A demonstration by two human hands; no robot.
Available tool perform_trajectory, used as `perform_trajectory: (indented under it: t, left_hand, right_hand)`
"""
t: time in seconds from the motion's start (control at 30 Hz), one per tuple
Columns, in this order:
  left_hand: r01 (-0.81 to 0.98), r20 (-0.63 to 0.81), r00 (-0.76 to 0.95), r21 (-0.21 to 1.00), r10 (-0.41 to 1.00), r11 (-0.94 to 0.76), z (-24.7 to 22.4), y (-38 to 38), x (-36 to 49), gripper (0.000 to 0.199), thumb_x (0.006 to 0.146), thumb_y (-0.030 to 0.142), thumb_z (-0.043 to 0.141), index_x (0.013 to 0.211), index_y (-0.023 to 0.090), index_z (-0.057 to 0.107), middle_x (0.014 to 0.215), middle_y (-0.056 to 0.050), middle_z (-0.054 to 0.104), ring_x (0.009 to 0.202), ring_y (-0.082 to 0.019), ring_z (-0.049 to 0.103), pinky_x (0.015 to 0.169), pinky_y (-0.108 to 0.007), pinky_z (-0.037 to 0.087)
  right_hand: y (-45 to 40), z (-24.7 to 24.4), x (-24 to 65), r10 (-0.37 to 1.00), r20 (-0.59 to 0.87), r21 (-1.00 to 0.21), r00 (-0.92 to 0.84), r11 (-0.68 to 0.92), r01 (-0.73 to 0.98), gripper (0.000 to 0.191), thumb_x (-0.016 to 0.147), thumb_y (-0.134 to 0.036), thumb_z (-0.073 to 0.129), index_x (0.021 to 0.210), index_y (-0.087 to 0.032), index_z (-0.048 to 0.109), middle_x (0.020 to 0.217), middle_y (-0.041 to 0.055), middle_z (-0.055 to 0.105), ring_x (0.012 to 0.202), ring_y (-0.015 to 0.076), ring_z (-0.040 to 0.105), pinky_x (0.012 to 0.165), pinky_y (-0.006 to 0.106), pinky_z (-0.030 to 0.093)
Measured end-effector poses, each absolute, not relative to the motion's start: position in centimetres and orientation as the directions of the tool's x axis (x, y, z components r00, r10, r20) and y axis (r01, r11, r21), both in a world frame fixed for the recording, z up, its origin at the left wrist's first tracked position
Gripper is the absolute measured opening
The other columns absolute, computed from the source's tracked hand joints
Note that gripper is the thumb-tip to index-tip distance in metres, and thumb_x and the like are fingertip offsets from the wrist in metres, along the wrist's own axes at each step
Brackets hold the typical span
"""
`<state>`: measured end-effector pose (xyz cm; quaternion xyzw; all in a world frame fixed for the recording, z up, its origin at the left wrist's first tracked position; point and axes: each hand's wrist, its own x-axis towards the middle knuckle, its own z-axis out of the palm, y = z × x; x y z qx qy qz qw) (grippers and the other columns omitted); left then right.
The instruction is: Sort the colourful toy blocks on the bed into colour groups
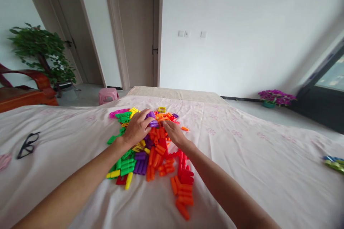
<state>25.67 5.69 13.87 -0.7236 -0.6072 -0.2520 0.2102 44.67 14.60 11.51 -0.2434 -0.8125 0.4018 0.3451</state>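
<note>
A pile of coloured plastic pieces lies on the pale flowered cloth (223, 157). My left hand (138, 127) is at the far part of the pile, its fingers spread over purple pieces (152, 118); whether it grips one is hard to tell. My right hand (173, 132) rests beside the orange pieces (163, 116), with its fingertips hidden. Green pieces (127, 166) lie on the left of the pile, purple ones (141, 164) near the middle, and red (186, 177) and orange ones (185, 195) on the right and toward me.
Black glasses (28, 145) lie on the cloth at the left. Blue and green items (334, 163) sit at the far right edge. Beyond the cloth are a pink stool (108, 94), a wooden chair (40, 86) and potted purple flowers (276, 98).
</note>
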Motion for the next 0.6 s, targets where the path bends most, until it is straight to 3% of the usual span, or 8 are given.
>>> perform_trajectory:
  t: [0.13, 0.23, 0.3, 0.37, 0.43, 0.6]
  left_hand:
    - [0.99, 0.689, -0.111, 0.141, 0.716, 0.018, 14.2, 4.4, 27.9, 0.05, 0.08, 0.002, 0.047, 0.121, 0.021, 0.069, 0.147, -0.015, 0.05, 0.141, -0.036, 0.04, 0.114, -0.063, 0.028]
    - [0.964, 0.69, 0.137, 0.071, 0.711, -0.254, 13.4, 0.6, 33.2, 0.043, 0.086, 0.007, 0.047, 0.118, 0.026, 0.069, 0.144, -0.008, 0.054, 0.144, -0.029, 0.035, 0.119, -0.059, 0.02]
    - [0.853, 0.595, 0.408, 0.022, 0.692, -0.522, 12.4, -2.0, 37.2, 0.03, 0.093, 0.03, 0.051, 0.118, 0.031, 0.067, 0.144, -0.004, 0.055, 0.144, -0.026, 0.034, 0.121, -0.056, 0.017]
    - [0.687, 0.433, 0.671, -0.056, 0.602, -0.725, 11.3, -3.5, 40.2, 0.046, 0.091, 0.058, 0.049, 0.123, 0.029, 0.064, 0.143, -0.007, 0.055, 0.144, -0.03, 0.034, 0.12, -0.059, 0.015]
    - [0.646, 0.359, 0.734, -0.104, 0.577, -0.756, 10.4, -3.7, 41.4, 0.047, 0.092, 0.06, 0.046, 0.119, 0.027, 0.065, 0.137, -0.006, 0.058, 0.139, -0.03, 0.039, 0.12, -0.06, 0.013]
    - [0.769, 0.339, 0.639, -0.274, 0.69, -0.577, 10.4, -0.9, 38.5, 0.019, 0.094, 0.034, 0.053, 0.1, 0.022, 0.067, 0.12, -0.005, 0.065, 0.134, -0.028, 0.046, 0.12, -0.062, 0.008]
  right_hand:
    - [17.0, 12.1, 45.3, 0.697, 0.399, -0.749, -0.595, 0.622, 0.226, 0.04, 0.098, -0.043, 0.041, 0.089, -0.018, 0.071, 0.083, 0.0039, 0.066, 0.074, 0.017, 0.063, 0.068, 0.027, 0.047]
    - [19.1, 11.4, 47.6, 0.767, 0.413, -0.695, -0.491, 0.614, 0.374, 0.038, 0.097, -0.039, 0.041, 0.094, -0.019, 0.073, 0.093, 0.0071, 0.07, 0.088, 0.0207, 0.066, 0.078, 0.03, 0.049]
    - [20.3, 10.4, 49.5, 0.771, 0.418, -0.622, -0.48, 0.628, 0.467, 0.039, 0.098, -0.039, 0.039, 0.098, -0.019, 0.074, 0.103, 0.0091, 0.072, 0.103, 0.0239, 0.064, 0.089, 0.034, 0.047]
    - [21.0, 9.0, 51.0, 0.769, 0.386, -0.585, -0.509, 0.631, 0.51, 0.043, 0.099, -0.043, 0.037, 0.105, -0.021, 0.073, 0.115, 0.0097, 0.071, 0.113, 0.0254, 0.061, 0.098, 0.037, 0.044]
    - [21.0, 7.5, 51.9, 0.756, 0.353, -0.59, -0.551, 0.637, 0.497, 0.048, 0.1, -0.047, 0.034, 0.111, -0.022, 0.072, 0.121, 0.0098, 0.07, 0.117, 0.0259, 0.06, 0.103, 0.039, 0.042]
    - [19.2, 5.1, 50.9, 0.717, 0.383, -0.693, -0.583, 0.64, 0.332, 0.058, 0.099, -0.059, 0.031, 0.12, -0.021, 0.07, 0.13, 0.0112, 0.065, 0.125, 0.0261, 0.055, 0.111, 0.042, 0.036]
